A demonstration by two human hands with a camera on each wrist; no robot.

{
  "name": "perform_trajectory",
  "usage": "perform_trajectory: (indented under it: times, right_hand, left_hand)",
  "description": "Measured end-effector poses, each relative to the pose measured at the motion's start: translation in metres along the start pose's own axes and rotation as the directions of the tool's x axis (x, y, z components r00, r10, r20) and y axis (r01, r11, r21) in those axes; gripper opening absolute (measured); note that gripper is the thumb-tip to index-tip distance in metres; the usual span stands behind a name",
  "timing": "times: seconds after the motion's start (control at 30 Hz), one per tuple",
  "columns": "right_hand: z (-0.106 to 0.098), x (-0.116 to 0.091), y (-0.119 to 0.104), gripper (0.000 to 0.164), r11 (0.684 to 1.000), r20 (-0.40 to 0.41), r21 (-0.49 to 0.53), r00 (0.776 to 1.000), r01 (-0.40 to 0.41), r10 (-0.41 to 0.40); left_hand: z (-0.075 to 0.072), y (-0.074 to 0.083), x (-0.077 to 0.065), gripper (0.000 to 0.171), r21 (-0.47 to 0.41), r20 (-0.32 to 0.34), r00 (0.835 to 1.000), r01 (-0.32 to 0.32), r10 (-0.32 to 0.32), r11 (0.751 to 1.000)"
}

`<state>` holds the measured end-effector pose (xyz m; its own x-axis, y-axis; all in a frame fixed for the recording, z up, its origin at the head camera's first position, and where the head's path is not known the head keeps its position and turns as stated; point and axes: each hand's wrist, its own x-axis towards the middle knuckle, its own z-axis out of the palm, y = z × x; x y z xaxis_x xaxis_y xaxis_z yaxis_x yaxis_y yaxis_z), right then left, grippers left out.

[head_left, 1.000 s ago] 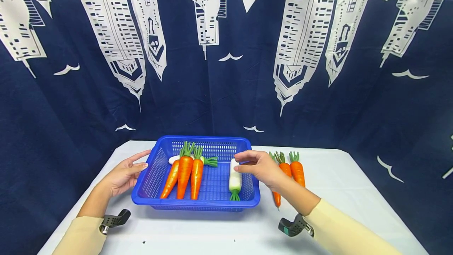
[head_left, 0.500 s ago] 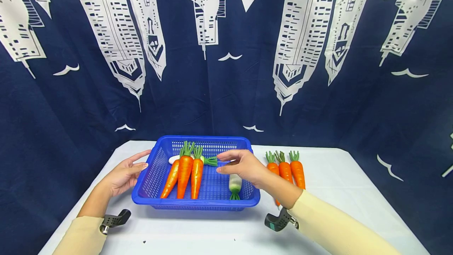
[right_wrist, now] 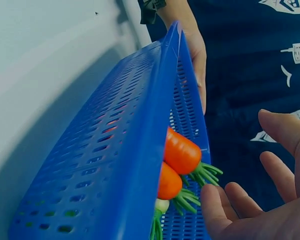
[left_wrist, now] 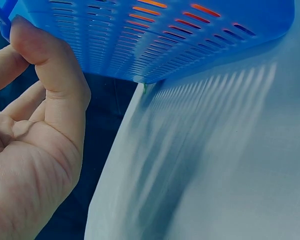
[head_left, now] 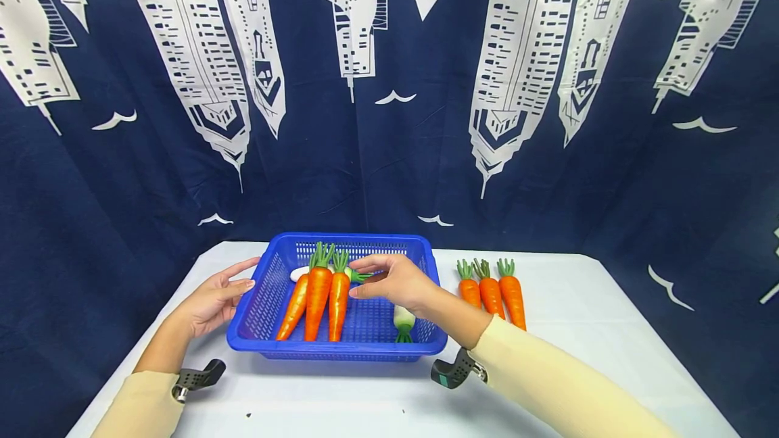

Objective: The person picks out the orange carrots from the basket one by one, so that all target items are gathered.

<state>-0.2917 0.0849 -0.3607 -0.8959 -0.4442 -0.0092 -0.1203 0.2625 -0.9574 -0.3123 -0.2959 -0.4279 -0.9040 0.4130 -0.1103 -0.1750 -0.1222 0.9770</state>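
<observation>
A: Where is the nearest carrot (head_left: pixel 338 306) to be found?

B: Inside the blue basket (head_left: pixel 337 349). Its thick end is at nine o'clock from the fingertips of the right hand (head_left: pixel 395 282), just beside them; its long axis is laid from twelve o'clock (the leafy end) to about six, where it is narrowed.

A: Is it grasped?

B: No grasp is seen. The right thumb and fingers are held apart, and nothing is gripped; whether the carrot is touched cannot be told.

A: And the left hand (head_left: pixel 209 303)?

B: It is placed farther away, at the basket's nine o'clock rim, with fingers extended, not clenched. By the right hand, the carrot seems more easily reached.
</observation>
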Motion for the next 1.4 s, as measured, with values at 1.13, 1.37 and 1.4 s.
perform_trajectory:
  times: [1.13,1.37,1.4]
  right_hand:
    - [0.031,0.070,0.001,0.051,0.973,0.049,0.108,0.979,-0.204,0.200]
    - [0.034,0.081,0.000,0.050,0.965,0.046,0.095,0.969,-0.246,0.242]
    - [0.035,0.082,0.000,0.050,0.964,0.043,0.091,0.968,-0.248,0.245]
  left_hand:
    - [0.001,-0.002,0.001,0.070,-0.003,0.007,1.000,-0.007,0.007,1.000]
    - [0.000,-0.002,0.001,0.069,0.010,-0.002,1.000,-0.009,0.009,1.000]
    - [0.000,-0.002,0.001,0.069,0.013,-0.003,1.000,-0.011,0.011,1.000]
